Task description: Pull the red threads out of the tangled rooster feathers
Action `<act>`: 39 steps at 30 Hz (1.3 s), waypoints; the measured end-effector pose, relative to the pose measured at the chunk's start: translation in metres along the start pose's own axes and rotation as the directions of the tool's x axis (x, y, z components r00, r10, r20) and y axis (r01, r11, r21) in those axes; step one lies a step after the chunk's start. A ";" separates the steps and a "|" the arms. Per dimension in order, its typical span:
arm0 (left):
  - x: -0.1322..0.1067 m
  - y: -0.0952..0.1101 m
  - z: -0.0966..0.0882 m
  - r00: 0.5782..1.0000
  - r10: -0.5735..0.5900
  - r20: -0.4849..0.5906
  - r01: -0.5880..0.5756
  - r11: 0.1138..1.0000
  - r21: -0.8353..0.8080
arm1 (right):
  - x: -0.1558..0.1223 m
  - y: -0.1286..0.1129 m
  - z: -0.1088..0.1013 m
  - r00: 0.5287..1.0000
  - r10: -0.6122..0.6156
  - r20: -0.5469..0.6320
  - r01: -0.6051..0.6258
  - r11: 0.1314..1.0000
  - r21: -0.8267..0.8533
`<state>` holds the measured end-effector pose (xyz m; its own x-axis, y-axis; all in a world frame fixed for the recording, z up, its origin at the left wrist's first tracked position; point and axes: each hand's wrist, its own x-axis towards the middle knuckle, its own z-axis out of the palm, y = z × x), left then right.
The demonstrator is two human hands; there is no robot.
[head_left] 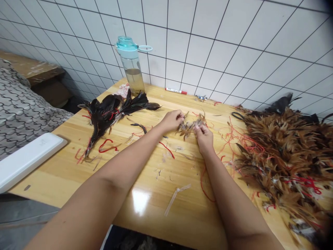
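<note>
Over the middle of the wooden table, a small bunch of brown feathers (187, 129) is held between my two hands. My left hand (172, 120) pinches its left end, the fingertips pressed together. On the other side my right hand (204, 137) grips the bunch between thumb and fingers, close to its fluffy ends. Loose feather bits, a short red yarn piece (167, 150) and a dark curved feather (140, 127) lie on the table near my hands.
Dark feather bundles (100, 114) lie at left, below a water bottle (134, 74). A large pile of brown feathers (288, 142) with tangled red string (241, 139) covers the right side. A red marker (176, 91) lies by the tiled wall; a white case (31, 161) sits at the left edge.
</note>
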<state>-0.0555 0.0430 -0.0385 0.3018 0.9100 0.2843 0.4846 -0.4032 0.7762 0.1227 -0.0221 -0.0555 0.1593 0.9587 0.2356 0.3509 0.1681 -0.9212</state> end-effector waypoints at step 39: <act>0.004 -0.011 -0.009 0.991 0.137 -0.007 -0.134 0.976 0.171 | 0.003 -0.003 -0.002 0.992 0.123 0.025 -0.126 0.976 0.178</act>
<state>-0.0666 0.0519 -0.0408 0.3595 0.8468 0.3921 0.5727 -0.5319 0.6237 0.1241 -0.0197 -0.0517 0.1781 0.9776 0.1123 0.1581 0.0842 -0.9838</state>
